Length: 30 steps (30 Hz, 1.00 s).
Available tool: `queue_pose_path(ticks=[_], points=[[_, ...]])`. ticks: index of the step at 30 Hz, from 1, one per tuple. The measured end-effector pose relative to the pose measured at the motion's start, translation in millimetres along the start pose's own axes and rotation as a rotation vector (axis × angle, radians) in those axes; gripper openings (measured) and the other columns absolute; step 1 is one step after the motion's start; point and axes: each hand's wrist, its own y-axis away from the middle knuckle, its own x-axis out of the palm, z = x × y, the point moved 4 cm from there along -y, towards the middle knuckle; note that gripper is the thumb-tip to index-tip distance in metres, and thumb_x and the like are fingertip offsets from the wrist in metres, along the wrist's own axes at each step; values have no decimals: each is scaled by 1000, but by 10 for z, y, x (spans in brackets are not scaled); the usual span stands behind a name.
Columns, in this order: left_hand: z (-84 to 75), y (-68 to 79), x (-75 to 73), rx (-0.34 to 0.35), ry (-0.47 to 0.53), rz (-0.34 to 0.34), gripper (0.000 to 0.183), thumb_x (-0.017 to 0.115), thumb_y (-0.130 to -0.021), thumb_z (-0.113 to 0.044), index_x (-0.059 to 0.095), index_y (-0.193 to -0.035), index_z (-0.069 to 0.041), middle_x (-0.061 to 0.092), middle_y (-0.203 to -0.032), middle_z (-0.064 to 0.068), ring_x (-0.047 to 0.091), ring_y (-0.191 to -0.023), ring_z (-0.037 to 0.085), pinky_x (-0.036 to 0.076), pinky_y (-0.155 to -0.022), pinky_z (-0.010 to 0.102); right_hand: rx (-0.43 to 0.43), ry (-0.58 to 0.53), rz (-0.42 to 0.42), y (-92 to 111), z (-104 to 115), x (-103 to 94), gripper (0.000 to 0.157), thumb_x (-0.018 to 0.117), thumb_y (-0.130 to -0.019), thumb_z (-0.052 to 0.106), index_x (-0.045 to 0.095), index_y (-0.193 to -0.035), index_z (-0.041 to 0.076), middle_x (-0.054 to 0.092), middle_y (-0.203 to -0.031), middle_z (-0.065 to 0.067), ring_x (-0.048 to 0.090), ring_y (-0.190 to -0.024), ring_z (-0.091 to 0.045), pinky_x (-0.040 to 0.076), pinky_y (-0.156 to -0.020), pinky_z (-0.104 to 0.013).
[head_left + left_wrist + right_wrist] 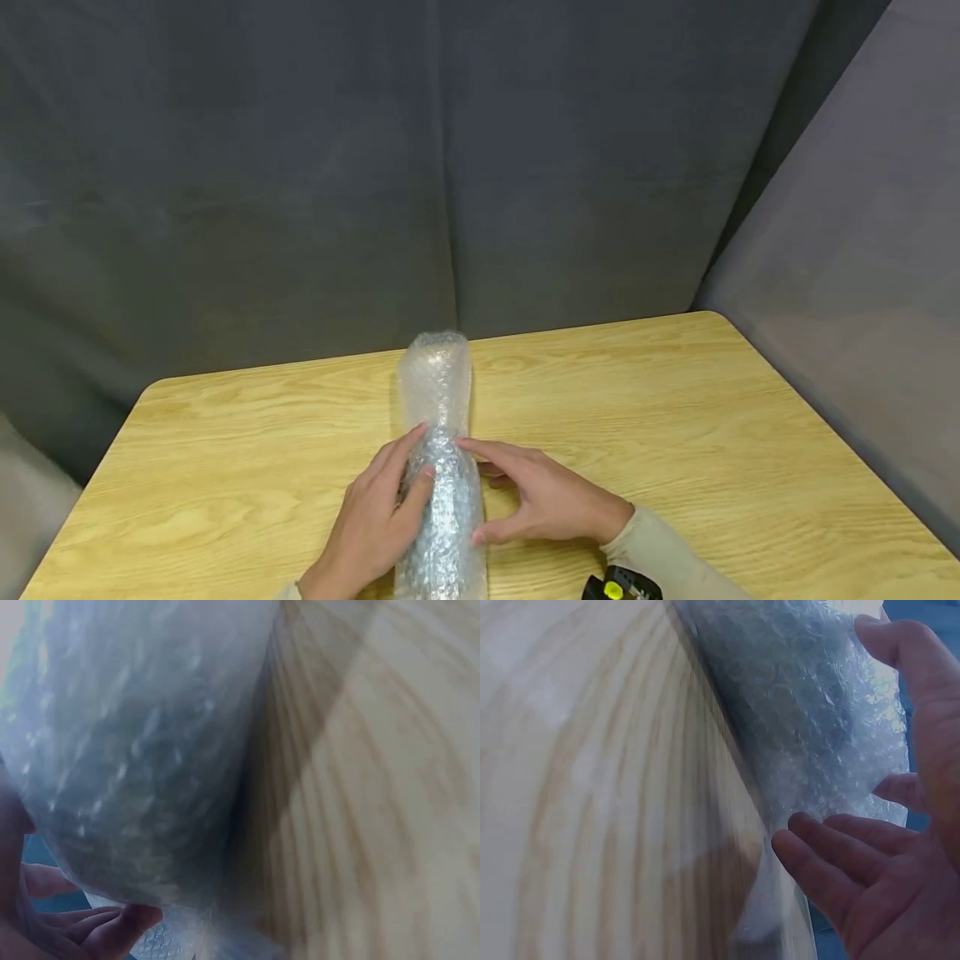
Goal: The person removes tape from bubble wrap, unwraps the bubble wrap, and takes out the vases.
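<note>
A long bundle in clear bubble wrap (442, 508) lies on the wooden table, pointing away from me; what is inside is hidden by the wrap. It bulges toward the near end and flattens to loose wrap at the far end. My left hand (378, 512) rests along its left side, fingers extended and thumb over the top. On the opposite side, my right hand (543, 496) spreads its thumb and fingers, with the tips at the wrap. The right wrist view shows the right fingers (832, 874) nearly straight beside the bubble wrap (780, 697).
The wood-grain table (247, 458) has rounded far corners. Behind it hangs a dark grey curtain (300, 183), with a lighter grey cloth (862, 267) along the right. A black band with a yellow button (613, 590) sits by the right sleeve.
</note>
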Motion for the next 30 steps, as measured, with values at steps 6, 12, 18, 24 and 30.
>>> queue_pose_path(ticks=[6,12,18,24,30], points=[[14,-6,30,-45,39,26,49,55,-107,-39,48,-154,-30,61,-146,-2,73,-112,18,63,-90,39,7,-39,21,48,-44,-26,96,80,-86,52,24,-162,39,38,-166,5,57,-140,-19,50,-115,-37],[17,-19,79,-53,38,43,56,54,-106,-46,46,-156,-21,60,-147,5,74,-113,27,64,-89,42,31,-59,22,75,-73,-40,95,81,-85,51,24,-161,44,36,-167,8,57,-140,-19,51,-115,-36],[4,-24,105,-20,25,37,55,54,-106,-44,48,-155,-20,64,-143,5,74,-108,22,64,-86,40,43,-56,21,100,-87,-47,95,81,-86,51,24,-161,43,35,-167,7,57,-141,-21,52,-113,-38],[-2,-28,97,9,3,16,54,53,-107,-44,49,-154,-20,65,-140,5,74,-105,19,64,-84,39,40,-48,16,93,-71,-49,95,80,-85,53,24,-161,42,35,-167,7,57,-141,-21,52,-113,-37],[-1,-26,99,21,3,11,53,53,-107,-43,49,-154,-19,64,-143,5,74,-107,21,64,-85,40,47,-55,11,96,-70,-49,95,81,-85,54,24,-160,45,35,-167,9,57,-141,-21,51,-113,-37]])
